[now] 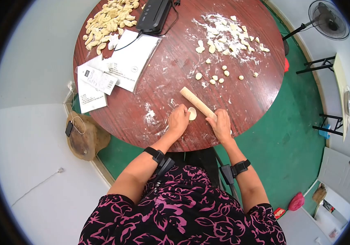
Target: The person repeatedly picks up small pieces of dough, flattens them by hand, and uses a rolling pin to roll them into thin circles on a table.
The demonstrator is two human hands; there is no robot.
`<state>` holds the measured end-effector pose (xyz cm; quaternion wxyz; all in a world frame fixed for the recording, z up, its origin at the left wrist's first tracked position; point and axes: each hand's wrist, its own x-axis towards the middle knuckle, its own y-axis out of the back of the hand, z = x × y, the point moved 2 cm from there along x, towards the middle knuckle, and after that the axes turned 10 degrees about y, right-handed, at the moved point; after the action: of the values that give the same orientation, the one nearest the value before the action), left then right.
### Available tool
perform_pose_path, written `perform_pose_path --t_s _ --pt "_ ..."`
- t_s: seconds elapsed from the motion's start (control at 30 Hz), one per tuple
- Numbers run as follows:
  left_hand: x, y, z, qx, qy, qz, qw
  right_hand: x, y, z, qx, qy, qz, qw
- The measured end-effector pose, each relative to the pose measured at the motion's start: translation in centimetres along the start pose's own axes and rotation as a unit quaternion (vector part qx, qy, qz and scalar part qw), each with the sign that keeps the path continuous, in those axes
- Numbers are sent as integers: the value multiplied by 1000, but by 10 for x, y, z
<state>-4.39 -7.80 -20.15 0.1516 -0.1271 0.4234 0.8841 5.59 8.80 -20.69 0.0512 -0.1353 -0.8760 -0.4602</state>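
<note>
Dough disc (192, 114) near the surface's (164, 92) close edge looks light, soft and easily torn, best pinched gently by its rim, where the left hand's (178, 121) grip is narrow; the right hand's (222, 124) grip holds the rolling pin's (197, 102) end.

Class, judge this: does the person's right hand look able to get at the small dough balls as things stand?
Probably yes: only bare tabletop seems to lie between them, but the right hand grips the rolling pin and would likely have to release it first.
</note>
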Motion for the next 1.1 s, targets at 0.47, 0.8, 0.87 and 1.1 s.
perform_pose_path --t_s 0.47,0.8,0.87,1.1 --pt "17 70 -74 -216 164 7 962 19 -4 -23 -211 55 -60 974" --pt "18 62 -93 -215 160 20 963 12 -13 -28 -266 19 -110 957" --pt "10 63 -98 -240 175 10 955 37 -2 -6 -231 -31 -52 971" --pt "22 66 -98 -212 153 3 965 -11 -19 -39 -181 32 -103 977"
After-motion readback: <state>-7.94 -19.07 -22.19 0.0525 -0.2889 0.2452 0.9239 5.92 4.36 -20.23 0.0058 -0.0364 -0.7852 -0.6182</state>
